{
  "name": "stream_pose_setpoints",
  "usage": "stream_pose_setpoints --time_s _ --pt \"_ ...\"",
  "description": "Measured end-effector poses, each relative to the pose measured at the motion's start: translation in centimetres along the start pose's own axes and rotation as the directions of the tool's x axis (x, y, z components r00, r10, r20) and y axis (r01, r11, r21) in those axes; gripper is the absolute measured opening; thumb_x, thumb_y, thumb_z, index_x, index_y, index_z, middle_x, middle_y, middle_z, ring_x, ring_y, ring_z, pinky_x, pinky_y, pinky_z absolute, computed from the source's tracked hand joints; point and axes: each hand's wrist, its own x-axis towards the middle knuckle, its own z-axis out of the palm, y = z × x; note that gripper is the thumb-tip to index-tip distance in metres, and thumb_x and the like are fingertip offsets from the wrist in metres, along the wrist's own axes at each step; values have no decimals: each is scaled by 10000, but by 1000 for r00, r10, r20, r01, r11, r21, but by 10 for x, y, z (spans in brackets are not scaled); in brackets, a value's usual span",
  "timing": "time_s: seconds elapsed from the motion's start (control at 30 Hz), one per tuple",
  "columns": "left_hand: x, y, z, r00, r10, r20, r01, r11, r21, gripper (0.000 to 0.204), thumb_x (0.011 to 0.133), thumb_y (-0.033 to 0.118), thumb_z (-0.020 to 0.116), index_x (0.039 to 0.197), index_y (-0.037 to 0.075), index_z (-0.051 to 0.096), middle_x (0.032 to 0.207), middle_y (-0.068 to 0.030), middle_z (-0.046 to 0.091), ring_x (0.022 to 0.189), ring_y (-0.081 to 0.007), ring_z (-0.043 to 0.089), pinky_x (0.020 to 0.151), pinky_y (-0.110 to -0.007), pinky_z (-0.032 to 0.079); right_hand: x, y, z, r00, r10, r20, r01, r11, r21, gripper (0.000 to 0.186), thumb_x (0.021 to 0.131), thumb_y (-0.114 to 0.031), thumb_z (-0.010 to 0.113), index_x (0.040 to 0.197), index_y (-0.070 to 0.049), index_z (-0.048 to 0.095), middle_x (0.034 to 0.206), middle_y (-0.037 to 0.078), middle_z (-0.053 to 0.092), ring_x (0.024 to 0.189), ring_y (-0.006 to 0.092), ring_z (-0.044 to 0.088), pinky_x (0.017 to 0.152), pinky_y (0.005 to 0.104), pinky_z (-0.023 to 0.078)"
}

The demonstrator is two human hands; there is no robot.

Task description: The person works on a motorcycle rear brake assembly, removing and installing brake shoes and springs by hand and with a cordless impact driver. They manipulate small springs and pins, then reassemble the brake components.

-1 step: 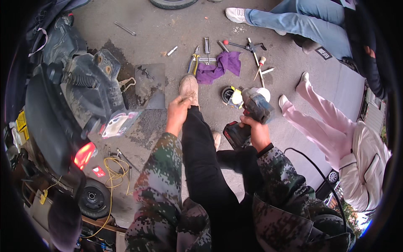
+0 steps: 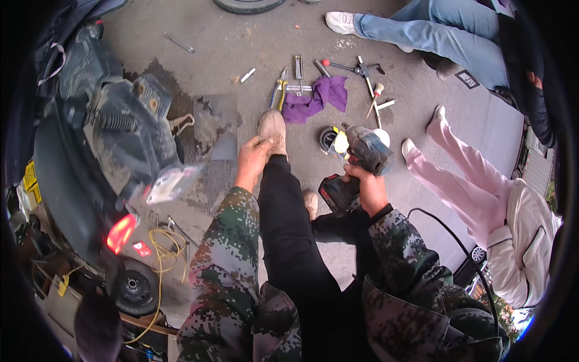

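Note:
My left hand has its fingers pressed together over the tan shoe at the end of my outstretched black-clad leg; what is between them is too small to make out. My right hand grips a cordless impact wrench with a black and red battery below. Just past the wrench lie a black and yellow round item and a white one partly hidden behind it. Beyond my shoe are yellow-handled pliers, a purple cloth, a brush and a T-shaped metal tool.
A scooter with its red tail light lit stands at left, with a spare wheel and yellow hose below. A tyre is at the top. Two other people are at right, in jeans and pink trousers.

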Motion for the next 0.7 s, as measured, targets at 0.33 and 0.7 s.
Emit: stream_pose_setpoints --time_s 0.33,0.7 --pt "208 -19 -39 975 29 219 -92 954 285 306 979 312 733 1091 30 765 795 5 663 716 -86 553 659 -270 429 199 39 68 949 181 260 -208 974 84 106 906 -79 731 867 9 686 724 65 641 559 180 604 542 357 522" --pt "276 -64 20 964 265 34 -265 938 225 268 982 241 711 1049 -11 772 812 -38 741 795 -101 629 765 -282 494 292 50 93 983 5 183 -34 987 159 170 922 -81 687 1053 28 698 674 49 608 579 178 598 611 353 522"
